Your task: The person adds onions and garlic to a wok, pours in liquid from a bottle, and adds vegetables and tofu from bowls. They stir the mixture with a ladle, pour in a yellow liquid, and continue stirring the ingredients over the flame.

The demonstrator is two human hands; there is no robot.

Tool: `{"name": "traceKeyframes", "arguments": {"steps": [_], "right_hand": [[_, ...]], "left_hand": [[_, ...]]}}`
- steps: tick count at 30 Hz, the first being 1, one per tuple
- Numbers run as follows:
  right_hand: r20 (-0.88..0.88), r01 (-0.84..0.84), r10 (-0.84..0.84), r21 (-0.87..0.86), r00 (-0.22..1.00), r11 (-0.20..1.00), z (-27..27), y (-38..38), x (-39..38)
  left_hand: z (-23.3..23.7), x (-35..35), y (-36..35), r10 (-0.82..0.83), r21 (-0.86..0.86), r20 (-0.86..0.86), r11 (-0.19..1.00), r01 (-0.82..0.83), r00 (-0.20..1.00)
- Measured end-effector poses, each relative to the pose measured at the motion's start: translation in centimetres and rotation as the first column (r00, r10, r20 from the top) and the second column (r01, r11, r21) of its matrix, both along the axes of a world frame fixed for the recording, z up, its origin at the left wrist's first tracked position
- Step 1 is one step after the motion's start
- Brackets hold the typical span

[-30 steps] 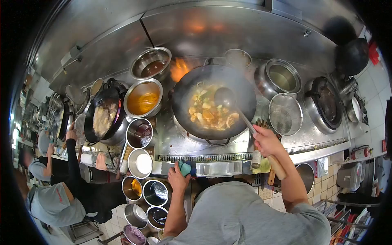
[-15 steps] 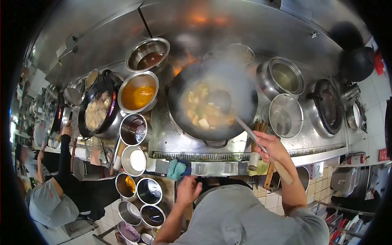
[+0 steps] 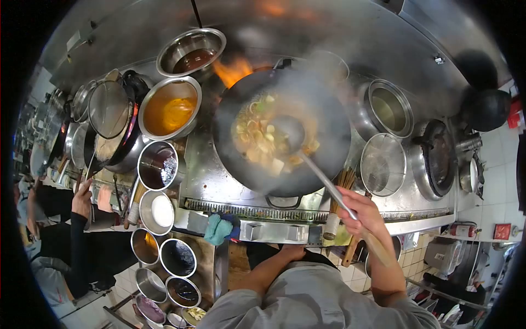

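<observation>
In my right hand point(image 3: 362, 215) is the handle of a ladle point(image 3: 323, 178), fingers wrapped round it. The ladle's bowl rests in a large black wok point(image 3: 230, 159), among steaming food point(image 3: 257, 142) with sauce, pale slices, green bits and a white block. My left hand point(image 3: 293, 252) is low at my waist, by the stove's front edge, apart from the wok. Its fingers are hidden, so I cannot see whether it holds anything. Left of it, a green cloth point(image 3: 217, 229) lies on the front ledge.
Flames point(image 3: 233, 71) rise behind the wok. Left stand a bowl of orange liquid point(image 3: 171, 107), a bowl of brown liquid point(image 3: 192, 52) and several seasoning pots point(image 3: 157, 211). Right are a wire strainer point(image 3: 383, 164) and a steel pot point(image 3: 390, 107). A co-worker's hand point(image 3: 82, 198) is far left.
My left hand has moved right and in toward my waist. The ladle stays in the wok in my right hand. Flames look larger, and a co-worker's strainer is now above the left wok.
</observation>
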State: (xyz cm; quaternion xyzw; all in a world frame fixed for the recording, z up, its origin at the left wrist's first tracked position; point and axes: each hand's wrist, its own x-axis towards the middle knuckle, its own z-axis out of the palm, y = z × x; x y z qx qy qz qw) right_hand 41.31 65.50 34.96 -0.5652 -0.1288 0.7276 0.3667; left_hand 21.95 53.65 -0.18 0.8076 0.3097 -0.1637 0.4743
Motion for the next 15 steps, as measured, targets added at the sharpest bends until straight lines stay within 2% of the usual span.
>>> {"name": "traceKeyframes", "arguments": {"steps": [2, 3, 5, 6, 9, 11, 12, 15], "right_hand": [[0.287, -0.115, 0.121, -0.04, 0.95, 0.993, 2.1, -0.2, 0.8], [0.514, -0.227, 0.174, 0.042, 0.84, 0.973, 1.0, -0.3, 0.9], [0.865, -0.474, 0.149, 0.111, 0.478, 0.874, -3.1, -0.4, 0.9], [0.952, -0.567, 0.018, 0.167, 0.306, 0.807, -4.1, 0.2, -0.4], [0.873, -0.499, -0.075, 0.344, 0.482, 0.796, -9.3, 1.8, -3.4], [0.514, -0.206, 0.046, 0.259, 0.857, 0.944, -6.3, 2.0, -5.7], [0.265, -0.085, 0.044, 0.144, 0.963, 0.986, -4.4, 1.9, -6.3], [-0.092, 0.055, -0.056, -0.009, 0.994, 0.998, -0.8, 0.9, -2.7]], "left_hand": [[-1.1, 0.6, -0.1, -0.017, 0.039, -0.004, 0.999, 0.017, 1.0], [-1.7, 0.8, 0.0, -0.018, 0.058, -0.001, 0.998, 0.018, 1.0], [-2.3, 1.3, 0.2, -0.022, 0.093, 0.004, 0.995, 0.022, 1.0], [-2.5, 1.4, 0.2, -0.028, 0.109, 0.008, 0.994, 0.027, 1.0], [-3.0, 1.6, 0.4, -0.039, 0.151, 0.02, 0.988, 0.035, 0.999], [-3.4, 1.6, 0.6, -0.038, 0.182, 0.03, 0.983, 0.032, 0.999], [-3.5, 1.6, 0.6, -0.037, 0.193, 0.037, 0.981, 0.03, 0.999], [-3.8, 1.1, 0.5, -0.038, 0.233, 0.064, 0.972, 0.022, 0.997]]}}
